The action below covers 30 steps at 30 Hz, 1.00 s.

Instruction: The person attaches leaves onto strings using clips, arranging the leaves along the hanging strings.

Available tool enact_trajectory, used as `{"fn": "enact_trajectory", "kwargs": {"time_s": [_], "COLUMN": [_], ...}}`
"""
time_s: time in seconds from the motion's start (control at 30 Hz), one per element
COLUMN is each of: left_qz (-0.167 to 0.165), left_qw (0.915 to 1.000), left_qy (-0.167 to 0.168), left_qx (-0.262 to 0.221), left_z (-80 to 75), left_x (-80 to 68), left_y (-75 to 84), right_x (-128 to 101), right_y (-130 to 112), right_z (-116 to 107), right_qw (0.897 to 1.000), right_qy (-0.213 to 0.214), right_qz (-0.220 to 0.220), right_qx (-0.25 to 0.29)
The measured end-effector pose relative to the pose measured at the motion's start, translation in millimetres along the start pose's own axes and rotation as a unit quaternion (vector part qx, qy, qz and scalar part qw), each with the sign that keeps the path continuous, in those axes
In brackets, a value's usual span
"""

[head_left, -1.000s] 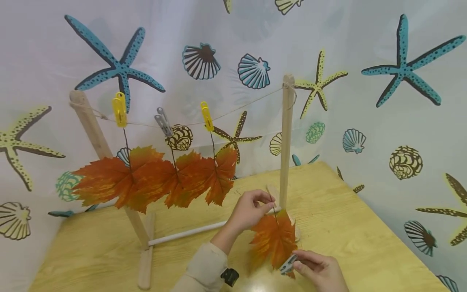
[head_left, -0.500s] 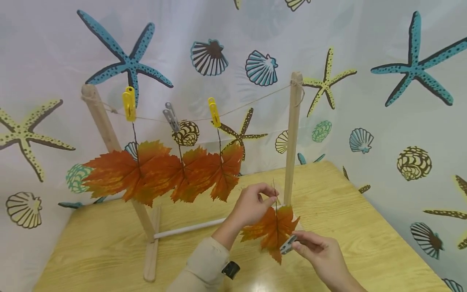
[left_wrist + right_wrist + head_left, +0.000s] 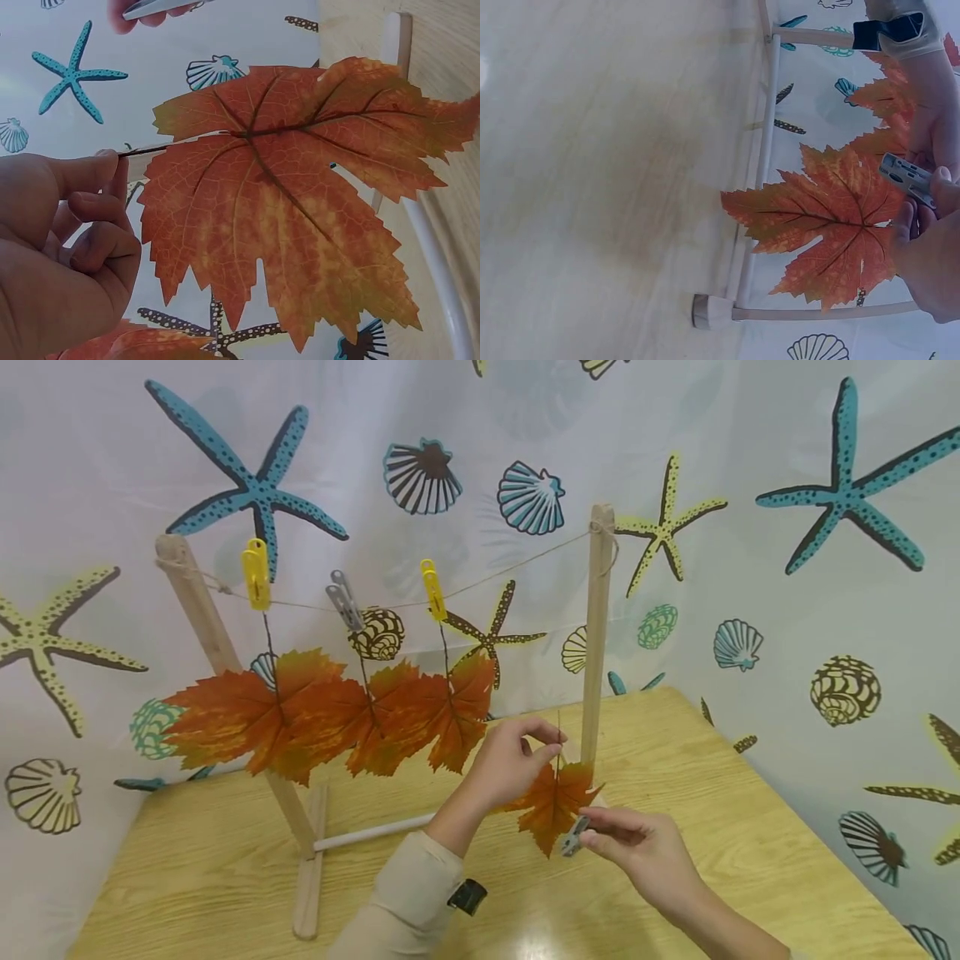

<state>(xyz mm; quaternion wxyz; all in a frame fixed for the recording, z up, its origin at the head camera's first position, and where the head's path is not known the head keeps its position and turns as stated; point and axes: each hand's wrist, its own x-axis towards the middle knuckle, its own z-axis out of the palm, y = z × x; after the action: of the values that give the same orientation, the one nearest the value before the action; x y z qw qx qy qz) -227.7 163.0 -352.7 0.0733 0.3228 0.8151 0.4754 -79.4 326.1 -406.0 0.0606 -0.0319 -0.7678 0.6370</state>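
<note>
My left hand [image 3: 511, 762] pinches the thin dark stem of an orange artificial maple leaf [image 3: 553, 802], which hangs below the fingers; the left wrist view shows its veins and toothed edge. Just right of that leaf, my right hand [image 3: 637, 852] grips a grey clothespin [image 3: 575, 837] between thumb and fingers. The clothespin [image 3: 907, 178] shows beside the leaf in the right wrist view. Three more orange leaves [image 3: 330, 714] hang by their stems from a string [image 3: 510, 572], held by a yellow clothespin [image 3: 257, 575], a grey clothespin [image 3: 345, 602] and another yellow clothespin [image 3: 432, 590].
The string runs between a left wooden post [image 3: 197, 602] and a right wooden post [image 3: 597, 635]. A white rod [image 3: 375, 831] joins the posts low down. The stand is on a wooden table [image 3: 720, 860], before a shell-and-starfish curtain [image 3: 675, 410].
Both hands have risen, bringing the leaf and the grey clothespin higher beside the right post. The hands keep their holds, and the hanging leaves stay on the string. The head view has shifted slightly.
</note>
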Motion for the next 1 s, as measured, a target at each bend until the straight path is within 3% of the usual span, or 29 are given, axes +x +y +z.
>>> {"fn": "enact_trajectory", "kwargs": {"time_s": [0.2, 0.43, 0.7, 1.0], "left_qz": [0.001, 0.002, -0.014, -0.007], "left_qw": [0.9999, 0.9986, 0.9981, 0.9974], "left_qy": [0.007, 0.049, 0.059, 0.072], "left_qx": [-0.013, -0.017, -0.008, 0.005], "left_z": [-13.6, -33.6, -33.8, -44.4], "left_x": [2.0, 4.0, 10.7, 17.4], "left_y": [8.4, 25.2, 40.0, 45.6], "right_x": [10, 23, 33, 49], "right_y": [-14, -30, -46, -69], "right_z": [-2, -2, -9, -9], "right_qw": [1.000, 0.998, 0.997, 0.993], "right_qy": [-0.014, -0.033, -0.038, -0.045], "right_qz": [-0.016, -0.044, -0.038, -0.059], "right_qx": [-0.016, -0.025, -0.060, -0.091]}}
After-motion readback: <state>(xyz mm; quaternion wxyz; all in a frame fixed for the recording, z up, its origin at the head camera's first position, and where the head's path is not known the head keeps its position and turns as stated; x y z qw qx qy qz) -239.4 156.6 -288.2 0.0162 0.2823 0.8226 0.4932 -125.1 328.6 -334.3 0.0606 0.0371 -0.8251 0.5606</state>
